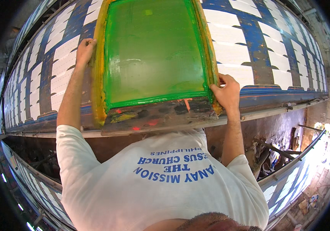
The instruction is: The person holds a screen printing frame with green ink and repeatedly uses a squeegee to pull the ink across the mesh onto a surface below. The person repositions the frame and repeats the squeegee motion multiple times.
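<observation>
A screen printing frame with green mesh and yellow-stained sides lies over the long printing table in front of me. My left hand is closed at the frame's left side, well up along it. At the lower right corner, my right hand grips the frame's edge, thumb on the near side and fingers curled. Dark wood with red, orange and yellow paint stains forms the frame's near end. What lies under the mesh is hidden.
White cut fabric pieces lie in rows on the blue-and-dark table to both sides. A pale rail runs along its near edge. Behind me stands another table with white pieces. Clutter and rods fill the gap at right.
</observation>
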Available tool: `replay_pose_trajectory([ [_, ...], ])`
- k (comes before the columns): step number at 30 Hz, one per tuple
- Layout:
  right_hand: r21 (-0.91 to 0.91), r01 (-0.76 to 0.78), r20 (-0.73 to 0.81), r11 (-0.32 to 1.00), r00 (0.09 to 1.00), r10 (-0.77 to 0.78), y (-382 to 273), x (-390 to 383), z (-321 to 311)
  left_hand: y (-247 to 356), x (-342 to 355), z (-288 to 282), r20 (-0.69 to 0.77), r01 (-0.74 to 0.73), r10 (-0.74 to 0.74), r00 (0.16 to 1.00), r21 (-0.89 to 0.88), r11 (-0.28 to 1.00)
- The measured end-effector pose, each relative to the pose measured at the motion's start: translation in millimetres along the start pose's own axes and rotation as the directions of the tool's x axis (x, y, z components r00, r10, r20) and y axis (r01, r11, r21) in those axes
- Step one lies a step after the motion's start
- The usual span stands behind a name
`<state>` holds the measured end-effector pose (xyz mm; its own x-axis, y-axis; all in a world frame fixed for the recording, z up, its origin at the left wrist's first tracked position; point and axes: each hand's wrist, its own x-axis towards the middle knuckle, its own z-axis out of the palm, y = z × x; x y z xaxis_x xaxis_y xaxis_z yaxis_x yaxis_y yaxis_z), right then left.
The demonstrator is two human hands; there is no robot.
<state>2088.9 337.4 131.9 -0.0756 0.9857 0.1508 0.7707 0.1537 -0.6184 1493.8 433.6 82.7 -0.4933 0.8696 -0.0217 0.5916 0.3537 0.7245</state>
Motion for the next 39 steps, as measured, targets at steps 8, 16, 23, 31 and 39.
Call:
replay_pose_trajectory([
  [8, -0.004, -0.076, 0.034, 0.997, 0.997, 0.076, 187.5, 27.7, -120.9, 142.9, -76.9, 170.3, -0.046, -0.014, 0.012, 0.999, -0.040, 0.999],
  [16, 0.069, -0.127, 0.014, 0.989, 0.992, 0.127, 288.6, 29.2, -169.6, 220.4, -126.6, 251.4, -0.084, -0.074, 0.078, 0.993, 0.047, 0.996],
  [23, -0.029, -0.070, 0.081, 0.997, 0.994, 0.072, 284.1, 32.5, -184.3, 213.6, -117.5, 262.2, -0.140, 0.018, -0.007, 0.990, 0.077, 0.997],
  [31, 0.076, -0.058, 0.092, 0.995, 0.994, 0.051, 288.0, 48.9, -173.8, 204.8, -102.8, 253.0, -0.162, -0.017, 0.022, 0.986, 0.033, 0.999],
  [39, 0.034, -0.087, 0.137, 0.996, 0.987, 0.082, 303.8, 35.5, -165.5, 191.0, -108.9, 269.1, -0.100, -0.069, 0.081, 0.992, 0.126, 0.990],
])
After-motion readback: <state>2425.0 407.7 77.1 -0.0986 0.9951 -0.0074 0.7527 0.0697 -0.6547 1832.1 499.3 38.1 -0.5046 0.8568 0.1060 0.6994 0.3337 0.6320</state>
